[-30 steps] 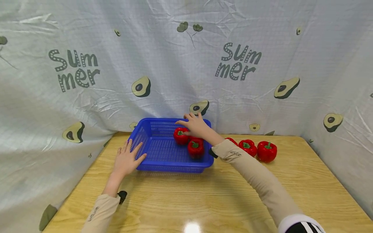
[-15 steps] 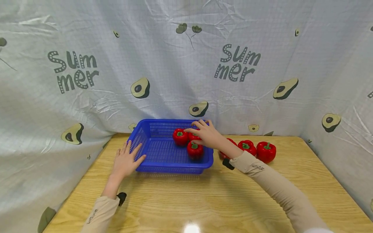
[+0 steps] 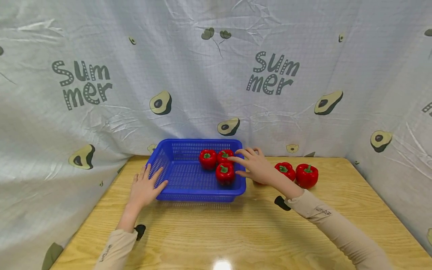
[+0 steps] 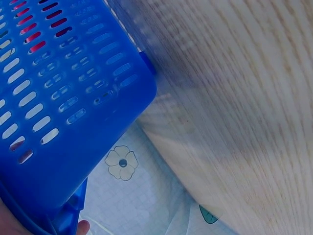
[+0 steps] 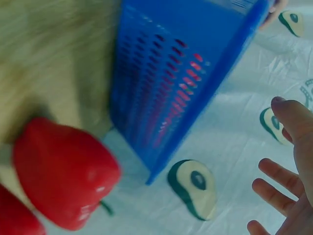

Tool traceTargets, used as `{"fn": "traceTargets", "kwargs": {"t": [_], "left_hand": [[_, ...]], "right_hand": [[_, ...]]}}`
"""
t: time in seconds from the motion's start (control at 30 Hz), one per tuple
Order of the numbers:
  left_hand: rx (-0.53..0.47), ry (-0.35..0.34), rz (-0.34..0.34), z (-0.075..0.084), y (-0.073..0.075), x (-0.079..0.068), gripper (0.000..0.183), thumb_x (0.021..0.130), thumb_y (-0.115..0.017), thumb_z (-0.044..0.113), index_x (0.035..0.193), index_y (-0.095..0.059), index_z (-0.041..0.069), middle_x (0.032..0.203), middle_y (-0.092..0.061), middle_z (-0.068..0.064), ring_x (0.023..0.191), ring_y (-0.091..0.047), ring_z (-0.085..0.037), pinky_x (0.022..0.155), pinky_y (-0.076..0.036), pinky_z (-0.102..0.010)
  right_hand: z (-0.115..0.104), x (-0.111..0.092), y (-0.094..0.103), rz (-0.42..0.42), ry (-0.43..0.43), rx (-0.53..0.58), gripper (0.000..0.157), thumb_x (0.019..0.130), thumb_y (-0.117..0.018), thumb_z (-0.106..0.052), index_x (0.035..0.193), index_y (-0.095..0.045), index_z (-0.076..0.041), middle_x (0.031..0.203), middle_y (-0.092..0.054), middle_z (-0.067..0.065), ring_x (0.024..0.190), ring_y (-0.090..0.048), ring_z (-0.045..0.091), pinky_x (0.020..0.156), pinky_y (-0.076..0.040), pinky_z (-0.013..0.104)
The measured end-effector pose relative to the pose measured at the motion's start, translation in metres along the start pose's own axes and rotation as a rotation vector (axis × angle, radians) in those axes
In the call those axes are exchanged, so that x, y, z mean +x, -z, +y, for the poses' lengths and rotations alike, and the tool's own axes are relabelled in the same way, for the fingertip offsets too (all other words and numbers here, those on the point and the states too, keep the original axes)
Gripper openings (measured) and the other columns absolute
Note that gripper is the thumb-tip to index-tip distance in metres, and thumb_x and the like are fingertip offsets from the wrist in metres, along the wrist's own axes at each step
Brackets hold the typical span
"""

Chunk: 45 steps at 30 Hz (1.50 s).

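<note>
A blue plastic basket [image 3: 183, 176] with slotted walls stands on the table and holds three red bell peppers, one at the left [image 3: 207, 159], one behind [image 3: 224, 155] and one in front [image 3: 225, 173]. My left hand [image 3: 144, 189] rests on the basket's left rim with its fingers spread. Over the basket's right edge hovers my right hand [image 3: 256, 167], fingers loosely bent and nothing in them. Beneath that hand a bell pepper [image 5: 66, 174] is mostly hidden in the head view but plain in the right wrist view.
Two more red bell peppers, one nearer [image 3: 285, 170] and one farther right [image 3: 306, 176], stand right of the basket. The wooden table [image 3: 202, 232] reaches back to a pale curtain [image 3: 189, 67] printed with avocados. Black straps sit at both wrists.
My right hand has drawn back to the right, from above the peppers inside the basket to its right edge. The left hand stays on the rim.
</note>
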<state>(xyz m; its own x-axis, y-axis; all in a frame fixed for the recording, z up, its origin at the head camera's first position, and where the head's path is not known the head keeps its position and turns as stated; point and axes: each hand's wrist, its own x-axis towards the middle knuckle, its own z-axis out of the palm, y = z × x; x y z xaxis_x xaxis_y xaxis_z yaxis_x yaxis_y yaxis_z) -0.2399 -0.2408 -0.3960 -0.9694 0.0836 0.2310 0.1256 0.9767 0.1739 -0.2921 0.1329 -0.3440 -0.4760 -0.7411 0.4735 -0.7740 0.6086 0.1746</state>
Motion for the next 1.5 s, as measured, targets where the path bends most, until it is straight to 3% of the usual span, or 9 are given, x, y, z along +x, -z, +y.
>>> {"fn": "traceTargets", "kwargs": {"t": [0.4,0.67,1.03,1.3,1.5], "left_hand": [[0.0,0.003,-0.004,0.0,0.002,-0.003,0.061,0.089,-0.043,0.047,0.138,-0.035,0.011,0.143,-0.019,-0.031,0.132,-0.014,-0.047,0.102,-0.015,-0.063],[0.008,-0.001,0.005,-0.001,0.002,-0.002,0.06,0.088,-0.046,0.043,0.138,-0.035,0.01,0.142,-0.019,-0.031,0.132,-0.015,-0.047,0.102,-0.015,-0.064],[0.014,-0.002,-0.002,0.0,0.002,-0.001,0.061,0.089,-0.044,0.046,0.138,-0.034,0.011,0.143,-0.019,-0.03,0.132,-0.015,-0.047,0.102,-0.015,-0.063],[0.005,-0.001,0.001,0.001,0.001,-0.001,0.059,0.088,-0.047,0.042,0.137,-0.035,0.011,0.143,-0.02,-0.031,0.132,-0.014,-0.047,0.103,-0.016,-0.063],[0.002,0.0,-0.001,0.001,0.0,0.0,0.062,0.089,-0.042,0.047,0.138,-0.035,0.011,0.143,-0.019,-0.03,0.132,-0.014,-0.046,0.103,-0.015,-0.063]], "right_hand": [[0.02,-0.053,-0.009,-0.009,-0.108,-0.04,0.05,0.078,-0.066,-0.032,0.122,-0.054,-0.013,0.114,-0.056,0.008,0.103,-0.05,0.026,0.084,-0.037,0.046],[0.033,-0.076,-0.013,-0.048,-0.193,-0.04,0.055,0.079,-0.064,-0.035,0.125,-0.049,-0.009,0.117,-0.055,0.008,0.108,-0.049,0.028,0.087,-0.036,0.05],[0.046,-0.09,-0.033,-0.055,-0.273,-0.045,0.063,0.077,-0.066,-0.037,0.127,-0.044,-0.006,0.125,-0.05,0.019,0.11,-0.047,0.035,0.087,-0.033,0.057],[0.05,-0.09,-0.038,-0.101,-0.348,-0.013,0.066,0.079,-0.064,-0.039,0.131,-0.039,-0.007,0.13,-0.044,0.019,0.116,-0.041,0.036,0.091,-0.027,0.063],[0.053,-0.087,-0.039,-0.16,-0.38,-0.033,0.072,0.079,-0.061,-0.044,0.135,-0.035,-0.007,0.136,-0.04,0.018,0.122,-0.039,0.038,0.094,-0.022,0.065]]}}
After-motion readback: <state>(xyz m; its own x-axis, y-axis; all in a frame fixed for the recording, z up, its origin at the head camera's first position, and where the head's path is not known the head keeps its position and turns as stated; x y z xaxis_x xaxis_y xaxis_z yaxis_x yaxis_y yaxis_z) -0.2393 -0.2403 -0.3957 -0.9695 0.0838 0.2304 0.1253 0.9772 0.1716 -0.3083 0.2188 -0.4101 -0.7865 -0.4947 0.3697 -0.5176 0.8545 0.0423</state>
